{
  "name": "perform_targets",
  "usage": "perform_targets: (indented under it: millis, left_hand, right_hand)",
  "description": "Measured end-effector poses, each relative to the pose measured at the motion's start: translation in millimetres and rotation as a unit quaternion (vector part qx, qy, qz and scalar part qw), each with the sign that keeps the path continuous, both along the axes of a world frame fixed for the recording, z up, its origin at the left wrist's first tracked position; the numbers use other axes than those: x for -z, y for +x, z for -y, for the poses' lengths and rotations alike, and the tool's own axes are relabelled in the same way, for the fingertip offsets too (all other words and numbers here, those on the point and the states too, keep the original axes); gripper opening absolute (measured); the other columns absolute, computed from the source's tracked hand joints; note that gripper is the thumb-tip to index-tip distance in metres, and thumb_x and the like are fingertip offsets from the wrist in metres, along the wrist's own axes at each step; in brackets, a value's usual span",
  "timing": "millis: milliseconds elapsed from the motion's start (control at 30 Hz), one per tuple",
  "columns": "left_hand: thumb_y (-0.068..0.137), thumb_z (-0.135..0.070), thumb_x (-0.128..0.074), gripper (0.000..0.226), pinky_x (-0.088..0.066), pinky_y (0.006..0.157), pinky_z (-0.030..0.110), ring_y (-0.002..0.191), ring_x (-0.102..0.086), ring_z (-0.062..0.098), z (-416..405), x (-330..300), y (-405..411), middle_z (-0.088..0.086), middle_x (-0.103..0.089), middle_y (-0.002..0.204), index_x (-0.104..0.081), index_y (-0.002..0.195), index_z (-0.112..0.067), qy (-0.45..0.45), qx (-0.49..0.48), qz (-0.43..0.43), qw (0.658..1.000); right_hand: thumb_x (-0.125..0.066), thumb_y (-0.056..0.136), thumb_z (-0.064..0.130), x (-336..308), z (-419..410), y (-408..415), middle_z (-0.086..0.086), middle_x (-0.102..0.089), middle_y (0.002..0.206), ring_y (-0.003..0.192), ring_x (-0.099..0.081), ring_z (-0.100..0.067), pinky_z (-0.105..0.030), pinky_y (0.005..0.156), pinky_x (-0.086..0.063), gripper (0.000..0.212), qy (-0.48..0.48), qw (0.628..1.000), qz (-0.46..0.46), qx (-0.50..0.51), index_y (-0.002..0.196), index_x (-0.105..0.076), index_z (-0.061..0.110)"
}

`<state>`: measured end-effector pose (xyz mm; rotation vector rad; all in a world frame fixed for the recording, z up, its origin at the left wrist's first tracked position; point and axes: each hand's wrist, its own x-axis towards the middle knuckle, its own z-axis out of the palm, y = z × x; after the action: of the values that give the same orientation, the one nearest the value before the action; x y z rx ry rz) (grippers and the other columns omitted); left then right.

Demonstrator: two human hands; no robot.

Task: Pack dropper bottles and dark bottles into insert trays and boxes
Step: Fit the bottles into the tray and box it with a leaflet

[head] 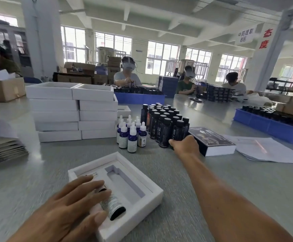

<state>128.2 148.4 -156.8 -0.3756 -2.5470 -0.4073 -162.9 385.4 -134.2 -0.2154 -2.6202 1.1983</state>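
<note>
Item: white insert tray [147, 198] lay on the grey worktop [229, 175] nearest me, its right slot vacant. My left hand [68, 205], fingers spread, pressed a dropper bottle [113, 206] lying flat in the left slot. My right hand [184, 145] reached to the front row of dark bottles [165, 126]; I could not tell its grip. Standing dropper bottles [131, 135] just left of them. Stacked white boxes [74, 110] beyond. A printed dark box [212, 142] beside the right hand.
</note>
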Motion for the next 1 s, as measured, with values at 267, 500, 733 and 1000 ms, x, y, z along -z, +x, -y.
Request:
perform_targets:
  millis: [267, 500, 733, 1000]
  left_hand:
    - [0.089, -0.08, -0.016, 0.055, -0.032, 0.102, 0.013, 0.135, -0.029, -0.01, -2, -14, 2, -0.034, -0.046, 0.138, -0.053, 0.123, -0.059, 0.011, -0.017, 0.093, 0.995]
    - [0.077, -0.09, 0.0, 0.058, -0.008, 0.115, 0.017, 0.138, 0.006, -0.02, 3, -2, 8, -0.048, -0.015, 0.146, -0.027, 0.127, -0.076, 0.013, -0.044, 0.152, 0.987]
    - [0.082, -0.088, -0.005, 0.06, -0.014, 0.12, 0.03, 0.139, 0.003, -0.017, 4, 0, 9, -0.04, -0.023, 0.149, -0.032, 0.133, -0.069, 0.02, -0.044, 0.161, 0.986]
    - [0.081, -0.087, -0.002, 0.074, -0.012, 0.12, 0.03, 0.14, 0.004, -0.014, 2, -2, 10, -0.036, -0.022, 0.152, -0.03, 0.143, -0.058, 0.011, -0.065, 0.164, 0.984]
  right_hand:
    - [-0.075, 0.082, 0.036, 6, -5, -2, -0.01, -0.069, 0.103, 0.092, -0.065, -0.03, -0.035, 0.073, -0.05, 0.041, 0.018, 1.0, -0.017, 0.01, 0.107, -0.061, 0.008]
    - [-0.079, 0.079, 0.037, -10, -7, 57, 0.0, -0.072, 0.091, 0.078, -0.067, -0.015, -0.032, 0.07, -0.052, 0.037, 0.018, 0.988, -0.077, -0.136, 0.105, -0.07, 0.012]
    - [-0.057, 0.072, 0.067, -31, 36, 167, 0.017, -0.067, 0.073, 0.067, -0.063, 0.002, -0.021, 0.058, -0.046, 0.038, 0.082, 0.932, -0.122, -0.331, 0.094, -0.056, 0.036]
    - [-0.041, 0.086, 0.075, -15, 49, 187, 0.013, -0.06, 0.093, 0.08, -0.053, -0.007, -0.027, 0.063, -0.039, 0.055, 0.342, 0.853, -0.205, -0.336, 0.124, -0.06, 0.04]
